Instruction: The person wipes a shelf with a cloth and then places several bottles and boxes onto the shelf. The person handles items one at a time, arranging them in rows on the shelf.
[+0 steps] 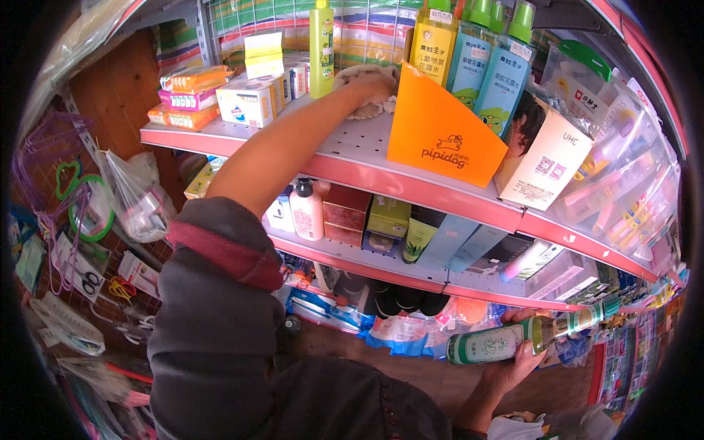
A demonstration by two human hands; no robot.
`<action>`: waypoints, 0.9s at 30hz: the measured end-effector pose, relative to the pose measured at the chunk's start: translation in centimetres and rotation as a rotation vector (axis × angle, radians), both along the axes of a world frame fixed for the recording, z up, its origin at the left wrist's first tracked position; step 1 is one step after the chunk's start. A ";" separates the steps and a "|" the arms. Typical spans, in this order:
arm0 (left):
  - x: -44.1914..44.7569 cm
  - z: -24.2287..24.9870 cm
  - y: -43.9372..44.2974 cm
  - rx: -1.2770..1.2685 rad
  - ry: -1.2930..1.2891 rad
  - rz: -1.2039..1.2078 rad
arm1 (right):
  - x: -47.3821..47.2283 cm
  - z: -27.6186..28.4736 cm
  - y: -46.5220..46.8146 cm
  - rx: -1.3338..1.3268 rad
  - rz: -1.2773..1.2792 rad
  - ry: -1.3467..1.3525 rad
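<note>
On the upper metal shelf [352, 137], my left hand [384, 87] is pressed onto a grey-beige cloth [360, 112], its fingers partly hidden by the orange display box [440, 140]. A tall yellow-green bottle [322, 55] stands just left of the cloth. Behind the orange box are a yellow spray bottle [432, 44] and several blue spray bottles [503, 80] with green caps. Lower right, my right hand [520, 367] grips a glass bottle of floral water [489, 344]. This bottle is tilted nearly level, its green cap pointing right.
Small stacked packs [190, 99] and cartons [247, 102] line the upper shelf's left end. A cream box [547, 159] and clear plastic pouches [616, 159] crowd its right. Below, a shelf holds a pink pump bottle [307, 212] and boxes [346, 214]. Hangers [55, 148] hang at left.
</note>
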State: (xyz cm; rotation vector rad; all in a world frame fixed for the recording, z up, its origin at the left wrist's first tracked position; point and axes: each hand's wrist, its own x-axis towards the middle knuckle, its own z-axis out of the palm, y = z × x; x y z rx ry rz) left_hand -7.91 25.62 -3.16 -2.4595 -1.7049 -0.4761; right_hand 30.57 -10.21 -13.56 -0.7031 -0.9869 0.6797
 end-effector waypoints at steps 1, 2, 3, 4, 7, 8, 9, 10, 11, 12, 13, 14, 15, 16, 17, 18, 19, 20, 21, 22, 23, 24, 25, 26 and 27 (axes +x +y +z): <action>-0.2 0.0 0.6 -0.013 0.024 0.034 | 0.2 0.0 0.0 -0.001 -0.002 -0.012; -0.4 0.1 1.2 -0.032 0.048 0.071 | 0.3 0.0 0.0 -0.003 -0.004 -0.024; -0.5 0.3 1.8 -0.050 0.070 0.099 | 0.5 -0.1 0.0 -0.003 -0.008 -0.037; -0.7 0.5 2.2 -0.070 0.088 0.123 | 0.9 -0.4 -0.1 0.008 0.033 -0.043; -0.7 0.9 3.5 -0.107 0.135 0.159 | 1.9 -1.2 -0.3 0.027 0.116 -0.066; -0.7 1.0 3.8 -0.113 0.139 0.160 | 1.9 -1.2 -0.4 0.023 0.117 -0.076; -0.9 1.0 4.1 -0.105 0.147 0.164 | 1.9 -1.2 -0.4 0.019 0.121 -0.083; -1.0 0.9 4.3 -0.095 0.154 0.162 | 1.8 -1.2 -0.4 0.018 0.121 -0.074; -1.0 0.9 4.5 -0.078 0.158 0.158 | 1.8 -1.1 -0.4 0.017 0.123 -0.066; -1.3 0.7 4.7 -0.054 0.159 0.152 | 1.7 -1.1 -0.5 0.018 0.125 -0.058; -1.7 0.4 4.6 -0.023 0.161 0.145 | 1.6 -0.9 -0.5 0.022 0.141 -0.062; -2.3 0.1 4.4 0.004 0.162 0.131 | 1.5 -0.7 -0.5 0.026 0.160 -0.065; -2.2 0.1 4.0 0.037 0.163 0.099 | 1.3 -0.5 -0.5 0.029 0.171 -0.072; -2.8 0.2 3.3 0.017 0.156 0.034 | 1.1 -0.1 -0.4 0.041 0.197 -0.075; -3.5 0.2 2.4 -0.003 0.149 -0.027 | 0.8 0.4 -0.4 0.054 0.228 -0.079; -3.8 0.2 1.3 -0.024 0.140 -0.095 | 0.4 0.8 -0.2 0.065 0.252 -0.084; -2.0 0.9 -0.3 -0.011 0.156 -0.117 | 0.0 1.1 0.0 0.056 0.241 -0.067; -0.3 1.7 -2.2 0.003 0.173 -0.136 | -0.5 1.5 0.3 0.048 0.230 -0.049; 1.2 2.6 -4.4 0.016 0.190 -0.150 | -0.8 1.9 0.5 0.042 0.220 -0.031; 1.4 2.7 -5.2 -0.009 0.110 -0.093 | -1.1 2.4 0.6 0.050 0.303 -0.024; 1.5 2.9 -6.0 -0.035 0.030 -0.039 | -1.5 2.8 0.5 0.063 0.356 -0.022; 0.9 2.6 -6.1 -0.002 0.048 -0.065 | -2.0 3.2 0.5 0.065 0.399 -0.030; 0.0 2.1 -6.5 0.030 0.065 -0.092 | -2.6 3.6 0.4 0.066 0.440 -0.038; -0.4 2.0 -6.9 0.061 0.085 -0.128 | -3.1 4.0 0.5 0.065 0.482 -0.029; -1.1 1.8 -7.6 0.041 0.042 -0.100 | -3.4 4.5 0.4 0.027 0.532 -0.054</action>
